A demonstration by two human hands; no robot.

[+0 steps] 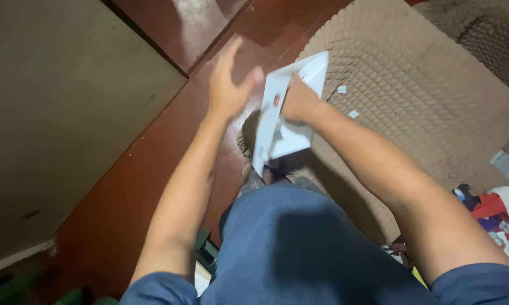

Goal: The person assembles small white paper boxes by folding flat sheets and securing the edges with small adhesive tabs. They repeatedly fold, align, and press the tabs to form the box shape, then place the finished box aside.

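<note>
My right hand (299, 101) grips a white sheet of folded, cut paper (277, 121) with small cut-out holes, held up over my lap. My left hand (229, 85) is beside it on the left, fingers spread and blurred, its thumb close to the paper's upper edge; whether it touches the sheet I cannot tell. Two small white paper scraps (341, 89) lie on the mat just right of the sheet.
A tan, bumpy textured mat (424, 96) covers the dark red floor (153, 169) ahead. A beige panel (57, 101) fills the left. Coloured clutter, red and white pieces (497, 209), lies at the right edge. My blue shorts (288, 243) fill the bottom.
</note>
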